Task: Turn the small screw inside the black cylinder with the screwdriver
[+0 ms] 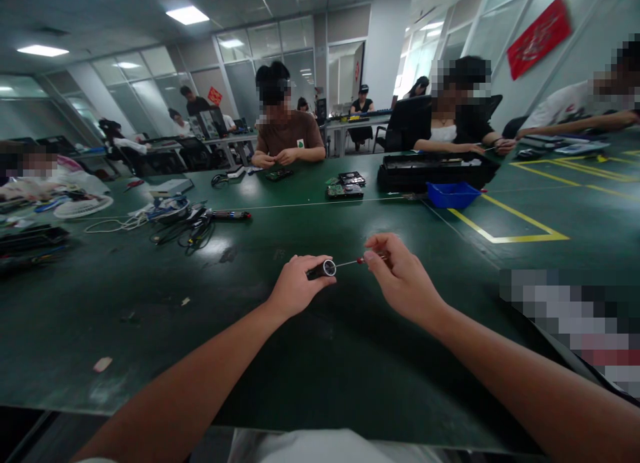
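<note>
Holding a dark tube (320,270) in my left hand (295,286) above the green table (250,369), near centre, I grip a screwdriver (349,262) in my right hand (403,276); keeping both steady should help alignment.

On the green table (320,376), tangled cables (199,221) lie at eleven o'clock, circuit boards (344,191) at twelve, a blue tray (453,196) at one.

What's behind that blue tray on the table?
Behind the blue tray is a long black casing, with a person beyond. The tray hides part of the casing's lower side from view.
</note>
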The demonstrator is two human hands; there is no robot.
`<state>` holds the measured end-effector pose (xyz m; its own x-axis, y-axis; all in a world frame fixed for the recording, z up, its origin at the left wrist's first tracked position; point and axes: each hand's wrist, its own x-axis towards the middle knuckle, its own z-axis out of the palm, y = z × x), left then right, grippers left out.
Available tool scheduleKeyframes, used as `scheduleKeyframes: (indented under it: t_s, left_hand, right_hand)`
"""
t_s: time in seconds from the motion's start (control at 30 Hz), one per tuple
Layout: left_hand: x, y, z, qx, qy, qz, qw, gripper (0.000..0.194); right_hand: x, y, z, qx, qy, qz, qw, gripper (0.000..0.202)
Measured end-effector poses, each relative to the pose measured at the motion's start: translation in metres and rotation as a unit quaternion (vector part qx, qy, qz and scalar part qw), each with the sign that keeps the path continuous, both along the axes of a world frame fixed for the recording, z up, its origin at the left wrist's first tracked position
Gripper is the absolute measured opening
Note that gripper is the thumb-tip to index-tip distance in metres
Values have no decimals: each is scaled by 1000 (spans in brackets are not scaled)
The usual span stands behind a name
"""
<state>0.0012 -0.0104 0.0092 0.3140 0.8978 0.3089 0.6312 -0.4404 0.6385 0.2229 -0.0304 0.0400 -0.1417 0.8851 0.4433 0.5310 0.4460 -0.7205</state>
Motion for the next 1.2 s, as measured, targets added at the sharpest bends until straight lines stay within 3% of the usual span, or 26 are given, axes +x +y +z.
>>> scheduleKeyframes:
  t_s: [0.23,0.53,0.7,0.97,1.1,1.2]
  left_hand:
    - [2,-1,2,-8,10,2,1000,39]
    - [0,2,-1,-7,1,7,1000,39]
    - [0,2,-2,-3,-2,-3,1000,38]
    - [-1,2,-1,-9,1,5,1000,39]
    - [-1,2,-2,-4,-1,-1,1000,39]
    - [-1,3,-3,-2,-3,0,1000,39]
  right_hand:
    - [2,1,0,-17,-31,7,999,33]
    - [1,3,-3,-24,-30,8,999,27]
    - [0,2,-2,-26,-32,1,999,33]
    - [2,5,-7,-17,14,34,999,15]
    - [2,5,-7,-49,4,19,999,25]
    - [1,6,-8,-56,58,17,997,23]
